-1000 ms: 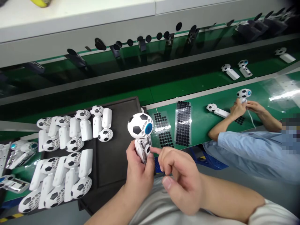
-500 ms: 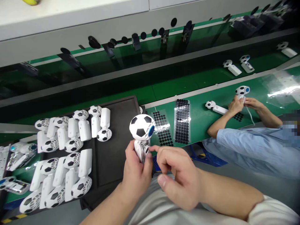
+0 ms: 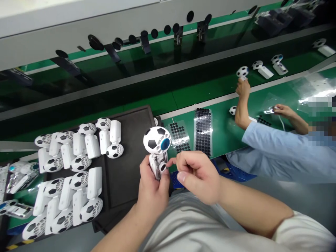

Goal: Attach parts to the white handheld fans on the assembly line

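My left hand [image 3: 154, 185] is closed around the handle of a white device with a soccer-ball head [image 3: 155, 140], held upright. A blue round part [image 3: 165, 144] on the ball faces right. The handle's side looks uncovered, showing shiny inner parts and a black disc [image 3: 163, 167] by my left thumb. My right hand [image 3: 198, 175] is just right of the handle. Its index finger points at the disc, the other fingers curl in, and I see nothing held; whether the fingertip touches is unclear. Behind it lie sheets of round black stickers [image 3: 203, 131] [image 3: 179, 134].
On my left, a black tray [image 3: 126, 175] carries several white soccer-ball devices [image 3: 93, 147]. More devices with exposed insides [image 3: 19, 209] lie at far left. A co-worker's hand [image 3: 243, 87] holds a similar device over the green conveyor [image 3: 181, 99], where others stand.
The device in my left hand has turned so its blue part faces me more. My right index finger stays beside the handle. The co-worker's arm has reached out to the conveyor with a device.
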Demonstrator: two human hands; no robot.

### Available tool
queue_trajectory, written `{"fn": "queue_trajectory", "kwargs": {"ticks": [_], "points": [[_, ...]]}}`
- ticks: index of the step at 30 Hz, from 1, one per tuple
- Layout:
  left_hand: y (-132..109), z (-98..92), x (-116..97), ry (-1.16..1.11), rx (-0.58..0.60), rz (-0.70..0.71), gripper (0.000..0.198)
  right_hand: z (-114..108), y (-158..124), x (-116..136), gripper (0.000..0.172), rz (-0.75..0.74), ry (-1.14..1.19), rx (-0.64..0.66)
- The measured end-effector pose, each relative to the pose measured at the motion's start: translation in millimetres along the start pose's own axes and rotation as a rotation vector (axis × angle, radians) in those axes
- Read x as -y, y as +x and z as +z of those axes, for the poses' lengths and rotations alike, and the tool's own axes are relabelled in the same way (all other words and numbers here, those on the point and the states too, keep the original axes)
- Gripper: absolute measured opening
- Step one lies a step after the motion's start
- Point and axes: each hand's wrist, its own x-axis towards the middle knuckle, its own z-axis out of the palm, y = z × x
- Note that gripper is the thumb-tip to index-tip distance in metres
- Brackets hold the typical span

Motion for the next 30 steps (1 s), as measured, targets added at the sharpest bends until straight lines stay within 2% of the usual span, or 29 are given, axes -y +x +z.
{"fn": "queue_trajectory", "kwargs": {"ticks": [3,5,8,12,17,25,30], "points": [[2,2.6,-1,-0.02,0.001,0.005,0.047,5,2,-4,0.021,0.057,-0.011,-0.121],[3,3.5,-3,-0.012,-0.01,0.009,0.045,10,3,-8,0.017,0.042,-0.027,-0.19],[6,3.9,-6,0.033,-0.025,0.009,0.045,17,4,-17,0.021,-0.029,-0.057,-0.253],[7,4.8,-12,0.08,0.007,-0.021,0.045,20,6,-26,0.028,-0.05,-0.111,-0.28],[8,7.2,-16,0.115,-0.017,-0.035,0.044,17,10,-22,0.029,-0.046,-0.17,-0.255],[9,6.4,-14,0.023,0.012,-0.078,0.047,8,11,-12,0.024,-0.046,-0.289,-0.147],[11,5.0,-26,0.021,0.08,-0.122,0.043,-5,15,-2,0.022,-0.08,-0.448,0.024]]}}
